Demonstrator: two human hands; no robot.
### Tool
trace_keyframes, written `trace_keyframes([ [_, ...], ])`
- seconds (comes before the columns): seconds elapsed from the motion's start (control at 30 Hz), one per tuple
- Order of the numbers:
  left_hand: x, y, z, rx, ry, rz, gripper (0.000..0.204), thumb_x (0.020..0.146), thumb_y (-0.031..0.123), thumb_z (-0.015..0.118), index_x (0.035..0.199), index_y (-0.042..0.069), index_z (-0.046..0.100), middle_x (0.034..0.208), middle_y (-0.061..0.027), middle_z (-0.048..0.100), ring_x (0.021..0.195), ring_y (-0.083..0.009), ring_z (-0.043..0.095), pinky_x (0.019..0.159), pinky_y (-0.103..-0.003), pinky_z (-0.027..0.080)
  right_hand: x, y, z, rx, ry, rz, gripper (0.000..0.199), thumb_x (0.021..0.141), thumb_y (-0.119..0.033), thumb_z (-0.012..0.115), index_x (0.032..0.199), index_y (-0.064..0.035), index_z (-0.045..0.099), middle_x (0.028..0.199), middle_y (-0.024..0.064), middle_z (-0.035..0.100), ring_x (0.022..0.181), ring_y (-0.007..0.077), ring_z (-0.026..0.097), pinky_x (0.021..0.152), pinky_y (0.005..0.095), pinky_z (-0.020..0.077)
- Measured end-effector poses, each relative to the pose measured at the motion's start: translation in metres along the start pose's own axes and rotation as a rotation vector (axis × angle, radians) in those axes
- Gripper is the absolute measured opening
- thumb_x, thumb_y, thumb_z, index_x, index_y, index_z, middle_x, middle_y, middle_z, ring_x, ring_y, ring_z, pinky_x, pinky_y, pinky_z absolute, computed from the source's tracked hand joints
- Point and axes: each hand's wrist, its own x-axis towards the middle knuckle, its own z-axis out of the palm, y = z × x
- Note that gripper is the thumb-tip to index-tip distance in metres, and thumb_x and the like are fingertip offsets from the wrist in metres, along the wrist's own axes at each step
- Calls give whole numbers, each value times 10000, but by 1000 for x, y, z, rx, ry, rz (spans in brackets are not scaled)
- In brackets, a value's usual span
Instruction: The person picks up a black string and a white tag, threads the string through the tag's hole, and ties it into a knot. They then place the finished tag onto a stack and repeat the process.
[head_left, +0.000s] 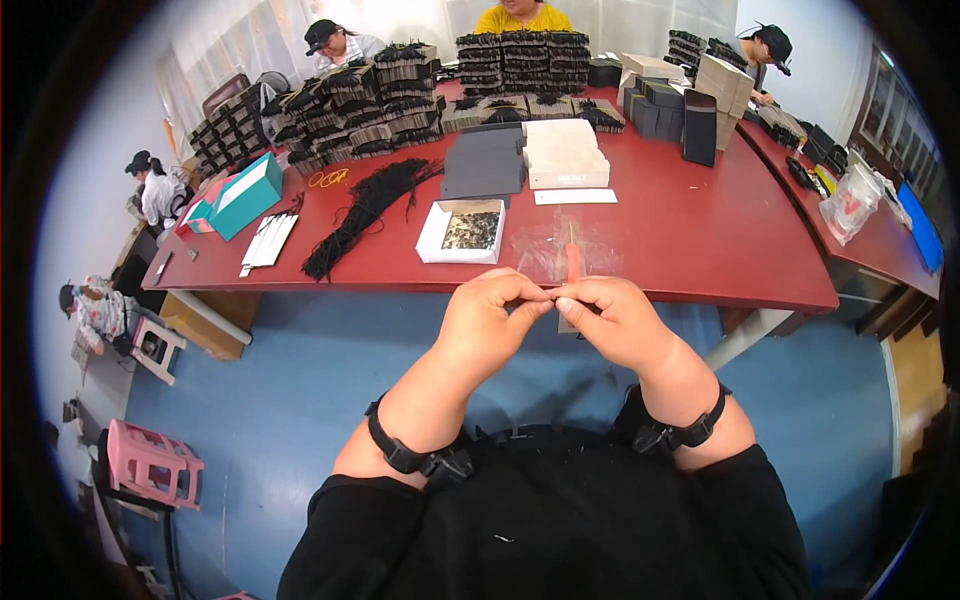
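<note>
My left hand [487, 318] and my right hand [617, 322] meet at the fingertips just off the table's near edge, thumbs and forefingers pinched together. What they pinch is too small and covered to make out. A pale flat piece [567, 325] shows partly below my right fingers. Just beyond them, a red-handled pointed tool [573, 262] lies on clear plastic film [530, 257]. Left of it stands an open white box [432, 245] of small dark and brassy pieces [470, 231]. A bundle of black cords [370, 212] lies farther left.
Dark cards [483, 165] and cream cards [566, 160] lie stacked on the red table [720, 230], a white card [575, 197] before them. Corded bundles [350, 115] form a wall behind. A teal box [248, 195] and white strips [268, 240] lie left. Several people sit around.
</note>
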Motion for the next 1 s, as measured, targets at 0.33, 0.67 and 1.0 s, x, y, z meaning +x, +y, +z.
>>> trace_keyframes([
  [0.33,-3,-8,-5,-134,84,23,92,697,-59,711,749,-7,656,785,-74,630,741,-136,593,683,-257,476,0,12,3,157,4,90,196,876,-151,609,997,-7,662,686,-16,563,608,41,460,550,217,394],
  [0.67,-7,-30,2,-792,63,-123,279,736,-67,703,979,17,593,792,-42,632,741,-106,598,682,-223,480,1,12,6,555,23,253,188,860,-169,651,924,7,665,710,-34,561,627,37,457,551,197,369],
  [1.0,-4,14,-22,382,80,301,440,639,85,792,1033,15,608,914,-96,548,858,-205,543,724,-294,460,0,1,-1,-48,190,-9,131,850,-113,640,867,16,649,730,4,593,652,56,505,597,221,415],
])
